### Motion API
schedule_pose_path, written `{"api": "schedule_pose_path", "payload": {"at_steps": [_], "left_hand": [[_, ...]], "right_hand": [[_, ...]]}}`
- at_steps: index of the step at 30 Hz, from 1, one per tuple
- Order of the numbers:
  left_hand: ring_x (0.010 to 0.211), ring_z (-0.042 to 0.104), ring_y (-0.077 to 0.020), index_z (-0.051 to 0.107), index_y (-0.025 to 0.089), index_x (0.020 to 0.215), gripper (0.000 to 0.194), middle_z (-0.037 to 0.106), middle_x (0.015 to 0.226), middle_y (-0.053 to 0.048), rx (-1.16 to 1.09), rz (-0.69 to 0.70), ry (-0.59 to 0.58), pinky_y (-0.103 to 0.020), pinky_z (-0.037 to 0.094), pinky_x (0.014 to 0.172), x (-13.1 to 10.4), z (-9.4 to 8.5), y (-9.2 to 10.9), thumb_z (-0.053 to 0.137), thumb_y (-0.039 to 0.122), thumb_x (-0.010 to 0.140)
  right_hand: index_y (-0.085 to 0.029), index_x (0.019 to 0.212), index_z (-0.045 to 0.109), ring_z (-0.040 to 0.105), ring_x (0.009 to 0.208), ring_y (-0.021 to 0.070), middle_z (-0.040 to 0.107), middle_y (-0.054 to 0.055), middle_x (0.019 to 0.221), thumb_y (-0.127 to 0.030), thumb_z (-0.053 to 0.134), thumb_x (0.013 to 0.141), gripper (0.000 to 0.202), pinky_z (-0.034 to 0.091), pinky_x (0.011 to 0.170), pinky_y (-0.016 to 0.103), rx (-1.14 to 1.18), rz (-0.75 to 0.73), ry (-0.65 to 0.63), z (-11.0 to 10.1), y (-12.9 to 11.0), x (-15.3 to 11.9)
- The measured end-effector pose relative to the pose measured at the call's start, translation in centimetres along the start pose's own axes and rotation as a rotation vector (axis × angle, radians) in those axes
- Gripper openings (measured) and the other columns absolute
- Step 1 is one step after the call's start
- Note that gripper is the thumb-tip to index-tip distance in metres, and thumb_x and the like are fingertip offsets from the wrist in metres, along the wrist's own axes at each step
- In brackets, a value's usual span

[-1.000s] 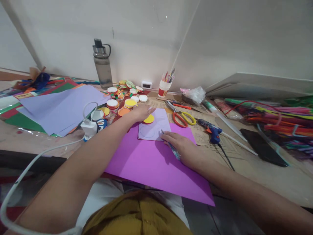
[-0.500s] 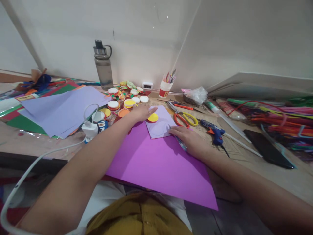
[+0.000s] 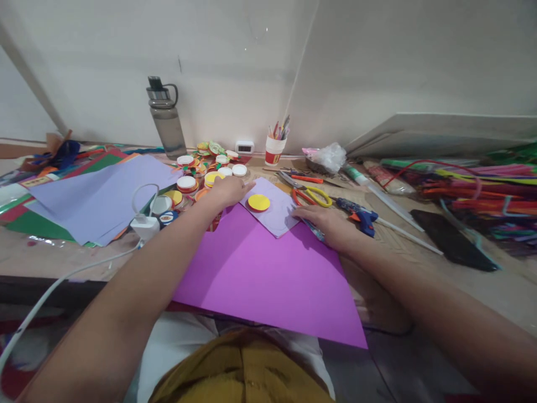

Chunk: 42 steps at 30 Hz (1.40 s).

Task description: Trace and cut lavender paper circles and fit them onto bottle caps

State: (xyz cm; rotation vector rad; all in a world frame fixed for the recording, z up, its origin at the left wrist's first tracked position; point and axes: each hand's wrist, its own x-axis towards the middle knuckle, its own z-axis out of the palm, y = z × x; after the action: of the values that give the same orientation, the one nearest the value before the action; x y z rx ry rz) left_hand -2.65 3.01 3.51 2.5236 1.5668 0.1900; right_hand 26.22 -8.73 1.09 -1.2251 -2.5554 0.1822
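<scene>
A small lavender paper (image 3: 274,226) lies turned at an angle on a large purple sheet (image 3: 268,274). On it rests a yellow paper disc (image 3: 259,202), and faint round pencil-like lines show nearby. My left hand (image 3: 230,191) lies at the paper's upper left edge, fingers stretched out and touching it; some fingertips are hard to see. At the paper's right corner, my right hand (image 3: 325,221) is closed around a pen (image 3: 314,230), whose clear bluish barrel sticks out below the palm. Just beyond that hand are scissors (image 3: 321,196) with red and yellow handles.
Round lids and discs (image 3: 187,183) crowd the left hand. A water bottle (image 3: 168,129) and a pen cup (image 3: 275,150) stand along the wall. Right of my hands lie a glue gun (image 3: 364,221), a black phone (image 3: 451,240) and pipe cleaners (image 3: 474,190). A white charger (image 3: 145,226) trails its cable leftward.
The lavender paper has turned on the purple sheet, one corner now pointing toward me. My left hand has drawn back to its left edge, leaving the yellow disc uncovered. The view shifted slightly.
</scene>
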Motion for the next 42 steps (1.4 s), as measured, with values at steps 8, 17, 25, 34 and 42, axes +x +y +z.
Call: {"api": "schedule_pose_path", "payload": {"at_steps": [8,17,25,34,42], "left_hand": [[0.106,0.066,-0.0220,0.071,0.018,0.119,0.047,0.072,0.120,-0.009,-0.268,0.187,0.042,-0.032,0.048,0.093,-0.4,-0.4,1.0,0.054,0.050,0.089],[0.116,0.061,-0.0247,0.067,0.017,0.127,0.060,0.067,0.128,-0.010,-0.208,0.299,-0.092,-0.032,0.045,0.098,-1.1,0.7,1.7,0.066,0.052,0.079],[0.113,0.060,-0.0254,0.073,0.021,0.116,0.050,0.069,0.121,-0.006,-0.204,0.320,-0.081,-0.034,0.046,0.098,-0.8,0.5,1.4,0.066,0.053,0.078],[0.112,0.062,-0.0263,0.071,0.022,0.121,0.058,0.070,0.125,-0.005,-0.211,0.238,-0.061,-0.036,0.047,0.099,-0.9,0.5,1.3,0.071,0.054,0.073],[0.112,0.063,-0.0258,0.072,0.024,0.120,0.055,0.070,0.125,-0.004,-0.253,0.257,-0.049,-0.037,0.047,0.100,-0.9,0.8,1.1,0.072,0.053,0.073]], "right_hand": [[-0.022,0.111,0.070,0.069,0.099,0.0228,0.074,0.009,0.112,-0.029,0.054,0.094,0.024,0.054,0.086,0.037,0.259,0.057,0.367,-2.0,-4.0,4.0],[-0.021,0.103,0.063,0.068,0.079,0.0161,0.072,0.004,0.089,-0.045,0.059,0.090,0.028,0.057,0.075,0.034,0.837,0.359,0.687,3.0,-3.4,7.8],[-0.022,0.095,0.061,0.065,0.069,0.0127,0.068,0.000,0.076,-0.053,0.060,0.089,0.032,0.055,0.071,0.029,0.947,0.393,0.644,3.9,-2.5,7.8],[-0.023,0.092,0.058,0.063,0.065,0.0119,0.066,-0.001,0.073,-0.061,0.057,0.089,0.038,0.054,0.067,0.028,0.944,0.384,0.699,3.5,-2.0,7.9],[-0.023,0.093,0.058,0.063,0.065,0.0124,0.066,-0.001,0.074,-0.062,0.058,0.088,0.039,0.055,0.067,0.028,0.920,0.353,0.683,3.8,-1.9,7.9]]}}
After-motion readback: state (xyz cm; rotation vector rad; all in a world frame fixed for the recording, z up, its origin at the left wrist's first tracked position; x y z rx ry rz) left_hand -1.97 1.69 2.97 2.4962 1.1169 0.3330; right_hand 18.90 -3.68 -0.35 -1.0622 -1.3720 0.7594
